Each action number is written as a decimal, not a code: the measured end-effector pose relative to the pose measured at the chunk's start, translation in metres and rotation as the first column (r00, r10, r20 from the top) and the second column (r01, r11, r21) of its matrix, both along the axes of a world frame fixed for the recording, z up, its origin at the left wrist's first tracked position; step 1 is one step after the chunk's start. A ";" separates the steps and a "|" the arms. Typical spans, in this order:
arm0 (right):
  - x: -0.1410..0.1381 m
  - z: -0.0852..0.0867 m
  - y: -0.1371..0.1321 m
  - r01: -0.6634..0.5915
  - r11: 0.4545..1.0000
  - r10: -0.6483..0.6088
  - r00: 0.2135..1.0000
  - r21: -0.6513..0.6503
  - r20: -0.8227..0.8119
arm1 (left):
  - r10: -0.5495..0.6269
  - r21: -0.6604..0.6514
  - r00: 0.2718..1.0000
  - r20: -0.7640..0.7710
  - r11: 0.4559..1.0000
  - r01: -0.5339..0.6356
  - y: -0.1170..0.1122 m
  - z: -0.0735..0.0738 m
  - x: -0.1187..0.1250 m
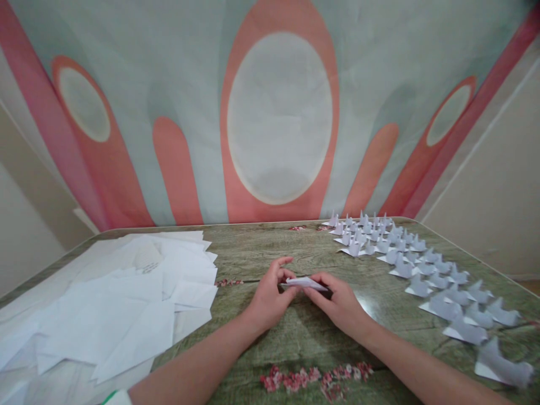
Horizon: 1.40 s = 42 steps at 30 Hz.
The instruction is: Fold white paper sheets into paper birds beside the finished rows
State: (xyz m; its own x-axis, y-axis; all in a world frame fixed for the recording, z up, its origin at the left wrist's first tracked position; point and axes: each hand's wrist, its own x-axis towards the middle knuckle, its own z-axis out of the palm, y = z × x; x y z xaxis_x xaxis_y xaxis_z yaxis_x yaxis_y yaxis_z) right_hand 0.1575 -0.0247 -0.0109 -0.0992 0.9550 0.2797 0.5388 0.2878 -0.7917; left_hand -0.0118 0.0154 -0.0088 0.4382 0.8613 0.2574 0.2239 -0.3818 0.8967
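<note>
Just above the middle of the table, a small piece of folded white paper [307,282] is held between both hands. My left hand [272,289] pinches its left end between thumb and fingers, with the index finger raised above it. At the opposite end, my right hand [337,298] grips the paper with thumb below and index finger on top. The paper looks flat and narrow from here, and its finer folds cannot be made out.
Loose white paper sheets [113,315] lie in a spread pile at the left. Rows of folded white paper birds [403,264] stand along the right side. The wood-patterned table [248,247] has printed pink blossoms, and a patterned backdrop [278,118] hangs behind its far edge.
</note>
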 end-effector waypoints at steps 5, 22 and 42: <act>0.001 0.002 -0.001 0.019 0.997 -0.022 0.999 0.081 0.041 | 0.030 0.103 0.998 -0.056 0.994 -0.024 -0.002 0.005 -0.001; 0.009 0.008 -0.004 -0.261 0.841 -0.105 0.782 0.475 0.615 | 0.102 0.529 0.958 -0.267 0.847 0.058 -0.013 0.011 -0.006; 0.014 -0.004 0.006 -0.300 0.920 0.122 0.832 0.253 0.541 | 0.050 0.378 0.827 -0.561 0.903 0.202 -0.007 0.010 -0.007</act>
